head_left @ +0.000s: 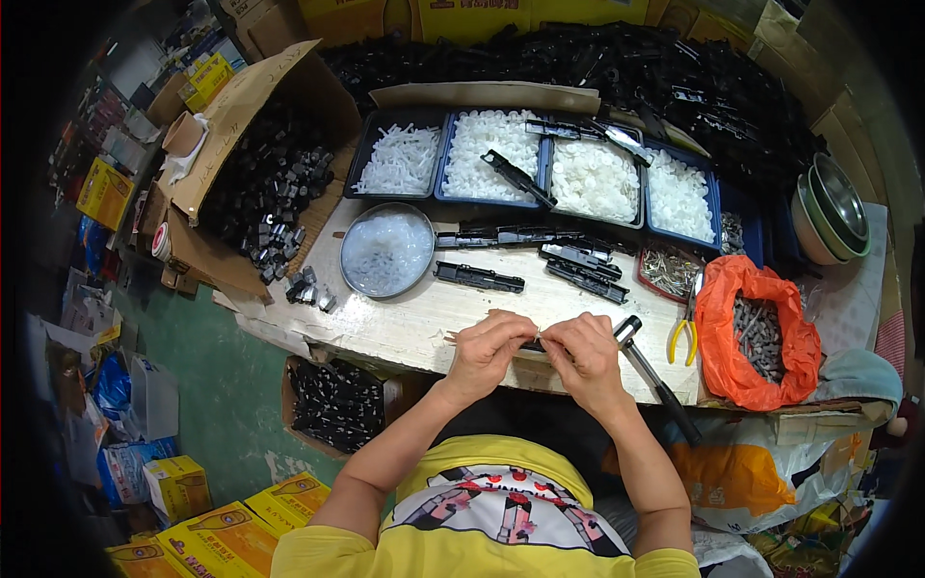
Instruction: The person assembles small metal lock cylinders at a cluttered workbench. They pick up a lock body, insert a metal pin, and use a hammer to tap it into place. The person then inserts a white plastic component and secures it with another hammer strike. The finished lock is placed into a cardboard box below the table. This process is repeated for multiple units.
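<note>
Over the front edge of the table, my left hand (485,356) and my right hand (588,358) meet with bent, closed fingers. A dark, narrow part (530,346) shows between them, mostly covered by my fingers; the left fingers grip its side. The right thumb and fingertips pinch at its near end on something too small to make out. Just beyond my hands lie a long black plastic assembly (479,277) and a few more black assemblies (584,277). A hammer (659,380) with a dark handle rests to the right of my right hand.
Blue trays (443,171) of small white parts line the back, before a heap of black assemblies (597,72). A round metal dish (344,252) and a carton (224,144) of black pieces stand left. Yellow-handled pliers (683,339) and an orange bag (715,328) of grey parts are right.
</note>
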Action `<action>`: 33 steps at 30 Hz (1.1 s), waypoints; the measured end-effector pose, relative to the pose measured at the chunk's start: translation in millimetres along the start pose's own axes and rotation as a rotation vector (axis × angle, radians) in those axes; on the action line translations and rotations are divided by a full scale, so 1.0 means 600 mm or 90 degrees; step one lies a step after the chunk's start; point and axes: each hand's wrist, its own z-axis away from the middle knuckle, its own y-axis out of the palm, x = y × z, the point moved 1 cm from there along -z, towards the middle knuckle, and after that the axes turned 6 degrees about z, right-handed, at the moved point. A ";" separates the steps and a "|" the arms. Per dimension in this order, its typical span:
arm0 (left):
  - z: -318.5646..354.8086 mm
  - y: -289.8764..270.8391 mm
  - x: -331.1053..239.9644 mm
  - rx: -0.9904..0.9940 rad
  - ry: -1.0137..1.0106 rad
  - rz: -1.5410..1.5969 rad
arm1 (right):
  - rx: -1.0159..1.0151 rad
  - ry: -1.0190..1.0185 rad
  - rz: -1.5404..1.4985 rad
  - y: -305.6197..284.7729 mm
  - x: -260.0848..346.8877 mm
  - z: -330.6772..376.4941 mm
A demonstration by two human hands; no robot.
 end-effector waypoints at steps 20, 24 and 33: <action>-0.007 -0.021 0.015 0.204 -0.084 -0.280 | 0.158 0.037 0.065 0.021 -0.018 0.006; -0.041 -0.018 0.004 0.316 -0.116 -0.367 | 0.096 0.060 0.045 -0.006 -0.040 0.008; -0.189 0.094 -0.023 0.496 0.080 -0.443 | -0.010 0.233 0.326 -0.127 -0.193 0.029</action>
